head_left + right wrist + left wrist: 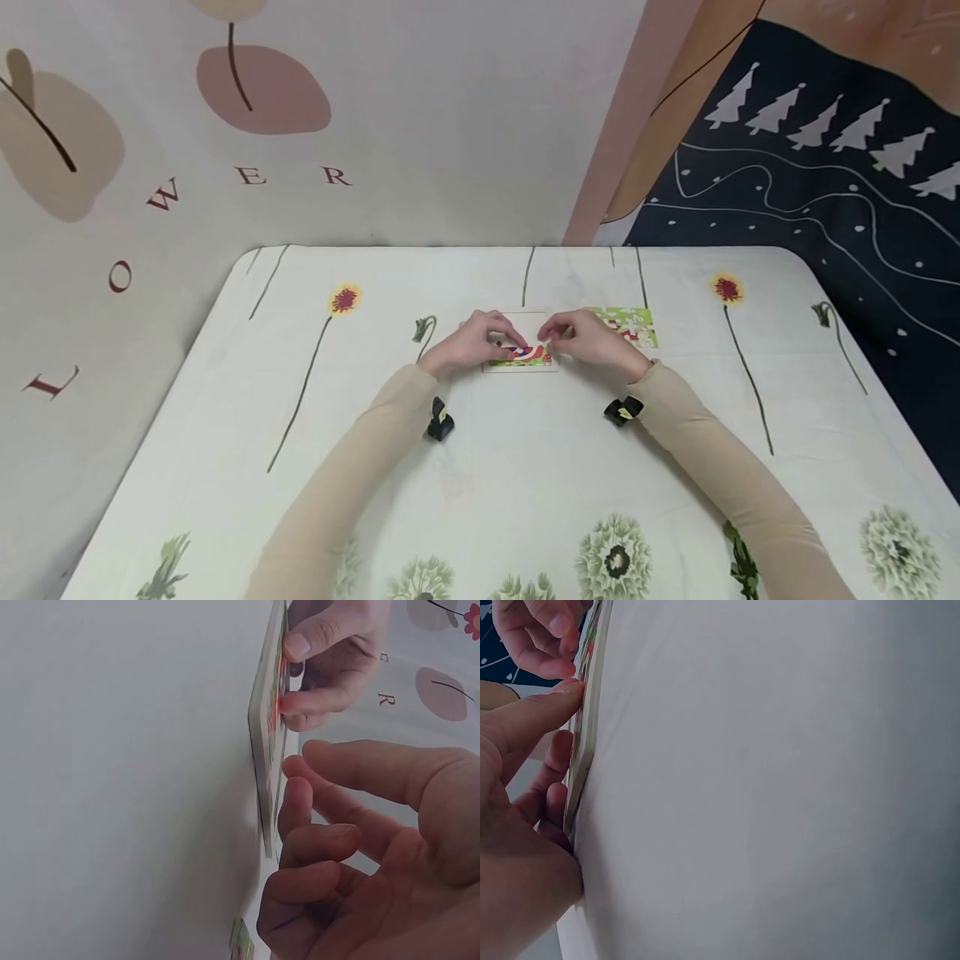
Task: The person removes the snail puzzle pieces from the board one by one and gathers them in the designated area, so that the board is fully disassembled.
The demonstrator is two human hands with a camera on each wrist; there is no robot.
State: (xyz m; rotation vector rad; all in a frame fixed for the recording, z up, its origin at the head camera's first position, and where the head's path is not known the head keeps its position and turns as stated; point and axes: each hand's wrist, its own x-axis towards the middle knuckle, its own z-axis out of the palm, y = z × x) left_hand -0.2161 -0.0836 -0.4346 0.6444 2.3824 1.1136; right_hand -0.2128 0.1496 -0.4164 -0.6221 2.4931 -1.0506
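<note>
A shallow puzzle board [530,320] with a pale frame lies flat near the far side of the table. Colourful puzzle pieces [528,361] fill its near part, while its far part shows a pale bare base. My left hand [474,343] reaches over the board's left side, thumb and index fingertips touching the picture. Beside the right edge is my right hand [596,340], thumb and index finger close together; I see nothing between them in the right wrist view. Its other fingers [304,881] curl loosely.
Joined green puzzle pieces [639,322] lie on the table right of the board, partly behind my right hand. A white cloth [525,467] with printed flowers covers the table. A printed curtain [450,125] hangs behind the far edge.
</note>
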